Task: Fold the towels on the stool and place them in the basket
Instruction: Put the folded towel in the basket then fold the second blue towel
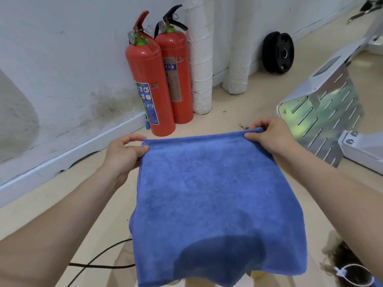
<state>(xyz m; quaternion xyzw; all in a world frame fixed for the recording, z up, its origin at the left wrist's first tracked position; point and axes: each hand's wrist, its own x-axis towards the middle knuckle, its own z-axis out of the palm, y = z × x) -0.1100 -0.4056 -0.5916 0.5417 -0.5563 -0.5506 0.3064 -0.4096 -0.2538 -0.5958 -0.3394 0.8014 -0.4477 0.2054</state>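
Left hand (122, 154) and right hand (269, 138) pinch blue towel (207, 193) corners (extinguisher (176, 83) reads 灭火器)

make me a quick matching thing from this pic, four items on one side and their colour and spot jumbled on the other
Column 1
1 towel
2 fire extinguishers
3 weight plate
4 cable

Column 2
a black, standing on edge by the wall, far right
b blue, pinched at its far corners by the left hand and right hand
c black, lying on the floor, lower left
d red, upright side by side near the wall

Pairs: 1-b, 2-d, 3-a, 4-c
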